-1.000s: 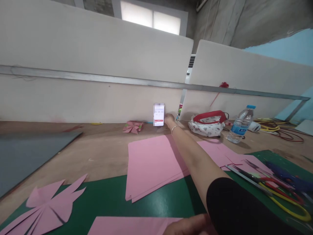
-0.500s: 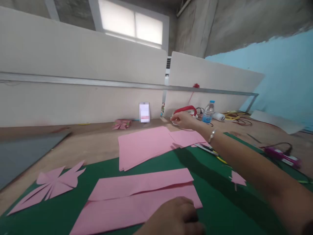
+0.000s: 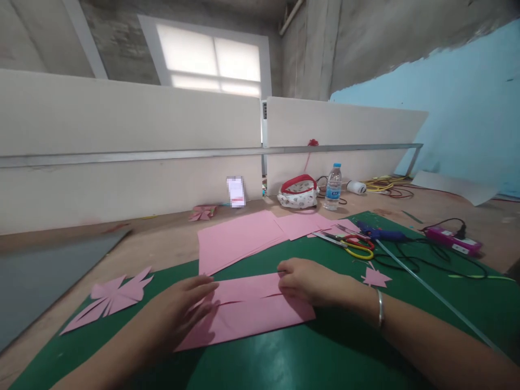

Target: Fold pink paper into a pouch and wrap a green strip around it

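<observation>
A folded pink paper (image 3: 260, 317) lies on the green cutting mat (image 3: 280, 368), its two long flaps meeting along a slightly gaping seam. My left hand (image 3: 190, 303) rests across its left end, fingers stretched out over the surface. At the far right corner, my right hand (image 3: 303, 281) has curled fingers closed on the paper's edge; the fingertips are partly hidden. Just beyond is a stack of pink sheets (image 3: 239, 238). To the left lies a cut pink paper shape (image 3: 117, 295) with pointed lobes, and right of my right hand a small pink cutout (image 3: 376, 277).
Scissors (image 3: 357, 249) with yellow and red handles and a blue glue gun (image 3: 379, 233) lie on the right, with a cord trailing to a purple power strip (image 3: 453, 240). Along the back stand a phone (image 3: 236, 192), a white-and-red pouch (image 3: 298, 195) and a water bottle (image 3: 333, 187).
My right hand has come back from the pouch to the folded paper's far right corner. My left hand has moved from the paper's near right side to its left end. The view has shifted.
</observation>
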`<action>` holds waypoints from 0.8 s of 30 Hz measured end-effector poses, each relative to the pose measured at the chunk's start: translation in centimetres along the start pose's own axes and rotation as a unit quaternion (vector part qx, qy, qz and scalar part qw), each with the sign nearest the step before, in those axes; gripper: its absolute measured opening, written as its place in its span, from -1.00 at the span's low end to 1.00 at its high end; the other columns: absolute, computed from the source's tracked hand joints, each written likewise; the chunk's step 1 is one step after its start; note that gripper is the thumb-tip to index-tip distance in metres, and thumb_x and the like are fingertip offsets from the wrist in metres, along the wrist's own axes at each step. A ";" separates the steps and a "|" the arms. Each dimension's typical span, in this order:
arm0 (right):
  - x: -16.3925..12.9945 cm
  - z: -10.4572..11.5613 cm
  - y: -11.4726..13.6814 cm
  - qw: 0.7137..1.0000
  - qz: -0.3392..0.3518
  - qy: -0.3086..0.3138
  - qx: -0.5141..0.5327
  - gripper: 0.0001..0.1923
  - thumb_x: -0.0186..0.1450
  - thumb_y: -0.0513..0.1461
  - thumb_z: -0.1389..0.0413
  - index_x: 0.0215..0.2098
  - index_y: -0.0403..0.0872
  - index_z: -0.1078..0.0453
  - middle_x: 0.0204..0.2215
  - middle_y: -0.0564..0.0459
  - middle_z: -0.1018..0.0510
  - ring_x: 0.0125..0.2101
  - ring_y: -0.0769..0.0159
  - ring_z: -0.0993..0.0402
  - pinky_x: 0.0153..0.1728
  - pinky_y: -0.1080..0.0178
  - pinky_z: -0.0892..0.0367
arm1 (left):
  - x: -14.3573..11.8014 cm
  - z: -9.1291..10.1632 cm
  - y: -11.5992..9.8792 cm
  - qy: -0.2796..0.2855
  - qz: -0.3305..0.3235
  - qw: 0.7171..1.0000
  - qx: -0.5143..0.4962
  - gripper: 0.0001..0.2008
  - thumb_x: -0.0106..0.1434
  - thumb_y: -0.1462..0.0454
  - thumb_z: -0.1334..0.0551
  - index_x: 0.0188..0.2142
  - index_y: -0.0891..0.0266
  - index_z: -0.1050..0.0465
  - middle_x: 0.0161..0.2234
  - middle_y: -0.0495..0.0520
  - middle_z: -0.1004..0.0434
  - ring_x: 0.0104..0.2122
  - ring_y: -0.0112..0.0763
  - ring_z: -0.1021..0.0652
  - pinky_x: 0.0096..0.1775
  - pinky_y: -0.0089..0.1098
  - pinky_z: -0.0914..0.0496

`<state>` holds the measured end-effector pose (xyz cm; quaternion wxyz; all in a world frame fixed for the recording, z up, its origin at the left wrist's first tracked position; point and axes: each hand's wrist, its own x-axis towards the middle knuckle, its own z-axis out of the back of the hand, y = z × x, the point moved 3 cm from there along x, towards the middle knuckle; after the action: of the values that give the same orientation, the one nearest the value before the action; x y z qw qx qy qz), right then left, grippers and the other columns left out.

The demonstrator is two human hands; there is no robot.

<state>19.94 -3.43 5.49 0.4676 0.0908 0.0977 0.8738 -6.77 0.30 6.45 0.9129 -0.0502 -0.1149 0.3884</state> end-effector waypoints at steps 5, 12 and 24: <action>-0.5 -0.3 -0.3 0.999 0.042 0.027 -0.005 -0.82 0.32 -0.29 -0.02 -0.33 -0.13 -0.46 -0.17 -0.07 -0.50 -0.21 0.24 -0.39 -0.27 0.28 -0.23 | -2.9 -2.2 2.1 0.021 0.034 0.999 0.012 -0.63 0.30 0.15 -0.06 0.00 0.09 -0.51 0.10 0.16 -0.50 -0.02 -0.17 -0.57 -0.05 -0.24 -0.49; -0.7 -1.0 -0.6 0.998 0.045 0.032 -0.021 -0.79 0.35 -0.29 0.01 -0.28 -0.14 -0.47 -0.14 -0.10 -0.49 -0.19 0.21 -0.37 -0.25 0.25 -0.23 | -2.4 -2.5 1.7 0.040 0.025 0.999 0.015 -0.64 0.28 0.25 -0.05 -0.02 0.12 -0.52 0.10 0.20 -0.49 -0.02 -0.15 -0.57 -0.08 -0.24 -0.51; -1.6 0.2 0.5 0.994 0.044 0.085 0.058 -0.79 0.35 -0.29 -0.04 -0.32 -0.08 -0.54 -0.38 0.02 -0.53 -0.33 0.33 -0.44 -0.34 0.33 -0.24 | 1.4 -3.2 -2.6 0.030 -0.002 0.999 0.014 -0.61 0.28 0.20 -0.11 0.08 0.12 -0.42 0.12 0.22 -0.45 0.04 -0.08 -0.51 -0.01 -0.13 -0.45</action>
<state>20.49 -5.00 5.74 0.4128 0.0471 0.1832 0.8909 -3.15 -0.50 4.05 0.9174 -0.0490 -0.0821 0.3864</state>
